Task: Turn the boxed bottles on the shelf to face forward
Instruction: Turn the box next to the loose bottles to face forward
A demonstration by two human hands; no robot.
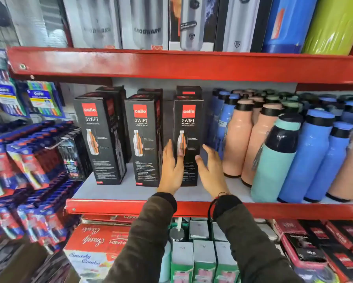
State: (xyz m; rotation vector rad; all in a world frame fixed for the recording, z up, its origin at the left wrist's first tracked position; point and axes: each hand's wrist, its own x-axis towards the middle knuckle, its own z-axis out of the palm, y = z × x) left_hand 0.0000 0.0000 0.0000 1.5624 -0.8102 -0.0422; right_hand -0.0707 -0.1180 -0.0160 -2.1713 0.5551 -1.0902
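Note:
Three black "cello SWIFT" bottle boxes stand in a front row on the red shelf (120, 206), printed fronts facing me: a left box (99, 137), a middle box (144, 139) and a right box (189, 127). More black boxes stand behind each. My left hand (171, 168) lies flat with fingers spread against the right box's lower left face and edge. My right hand (211, 170) is spread open beside that box's lower right edge; I cannot tell whether it touches. Neither hand grips the box.
Loose pink, blue and teal bottles (273, 152) crowd the shelf right of the boxes. Toothbrush packs (28, 152) hang at the left. The shelf above holds grey boxed flasks (145, 23). Red cartons (94, 242) and small boxes sit below.

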